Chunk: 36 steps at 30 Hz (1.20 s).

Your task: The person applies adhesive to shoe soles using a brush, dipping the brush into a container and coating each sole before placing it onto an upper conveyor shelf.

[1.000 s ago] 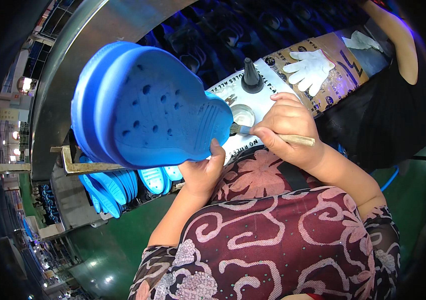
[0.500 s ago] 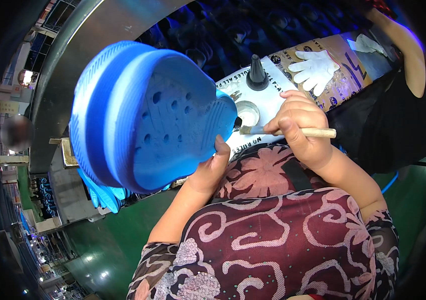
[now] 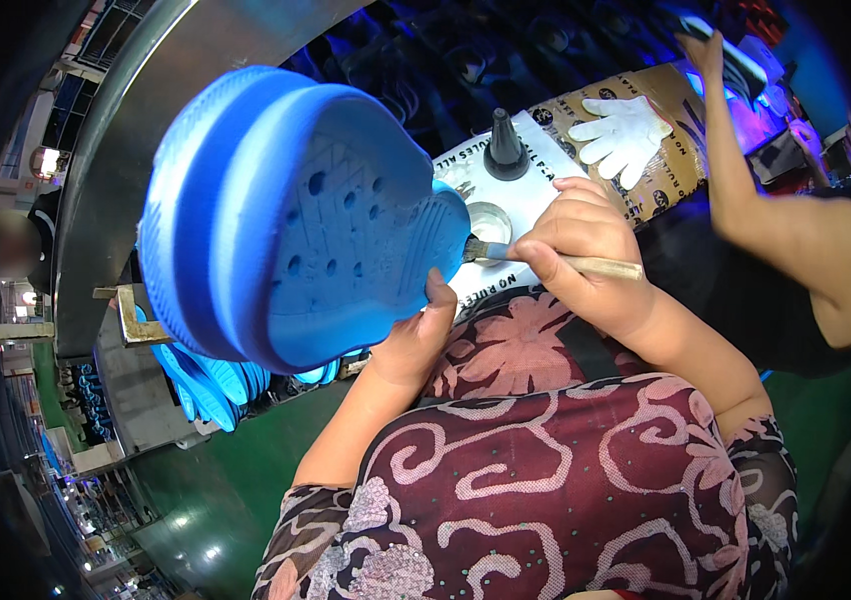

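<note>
My left hand (image 3: 416, 335) is closed on a thick blue shoe sole (image 3: 346, 230), its thumb over the rim near the narrow end. Several small holes dot the sole's hollow face, which is tilted toward me. Between thumb and fingers, my right hand (image 3: 586, 245) grips a brush (image 3: 601, 267) with a pale wooden handle. Its dark bristles meet the sole's narrow end. Just behind the brush, a small round dish (image 3: 491, 222) rests on a white printed sheet (image 3: 538, 200). A black cone-nozzled bottle (image 3: 506, 150) stands upright on that sheet.
A white glove (image 3: 618, 135) lies on a taped cardboard sheet (image 3: 681, 185) to the right. Farther right, a co-worker's arm (image 3: 736, 180) reaches over the line, holding a shoe part. More blue soles (image 3: 208, 380) are stacked at lower left, by a curved metal edge (image 3: 136, 110).
The brush and my right hand have shifted slightly left along the sole's narrow end. The sole tilts a little differently. At right, the co-worker's arm has swung up with a shoe part.
</note>
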Tool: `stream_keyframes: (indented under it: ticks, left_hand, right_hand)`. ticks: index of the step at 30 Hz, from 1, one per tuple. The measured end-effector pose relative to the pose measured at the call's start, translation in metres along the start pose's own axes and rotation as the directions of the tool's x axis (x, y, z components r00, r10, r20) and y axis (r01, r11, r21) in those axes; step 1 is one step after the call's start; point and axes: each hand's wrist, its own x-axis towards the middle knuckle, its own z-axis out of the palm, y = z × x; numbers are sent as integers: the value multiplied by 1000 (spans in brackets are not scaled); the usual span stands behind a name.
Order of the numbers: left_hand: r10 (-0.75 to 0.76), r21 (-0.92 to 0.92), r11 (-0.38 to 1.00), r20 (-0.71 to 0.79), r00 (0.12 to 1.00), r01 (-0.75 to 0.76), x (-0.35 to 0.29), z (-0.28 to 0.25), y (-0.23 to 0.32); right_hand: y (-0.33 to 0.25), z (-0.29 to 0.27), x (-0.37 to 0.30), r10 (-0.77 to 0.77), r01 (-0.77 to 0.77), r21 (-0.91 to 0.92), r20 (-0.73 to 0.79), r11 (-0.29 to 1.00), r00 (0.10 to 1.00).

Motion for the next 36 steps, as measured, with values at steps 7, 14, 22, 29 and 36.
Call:
stream_keyframes:
  ticks: [7,14,22,29,36]
  left_hand:
    - [-158,-13,987,58,986,159,8,-10,4]
    - [-402,-470,718,323,857,514,70,-25,81]
    - [-43,-237,822,881,471,518,192,167,145]
    - [17,-735,313,638,770,602,323,363,194]
    - [101,-571,673,701,706,471,207,275,103]
  right_hand:
    - [14,-32,-18,315,-296,141,-136,945,939]
    - [47,-51,-68,471,-429,220,-193,876,861]
    - [55,-111,-104,548,-494,239,-310,836,777]
    - [67,-133,-112,600,-548,245,-291,800,745]
    - [75,-136,-123,717,-589,437,-224,680,660]
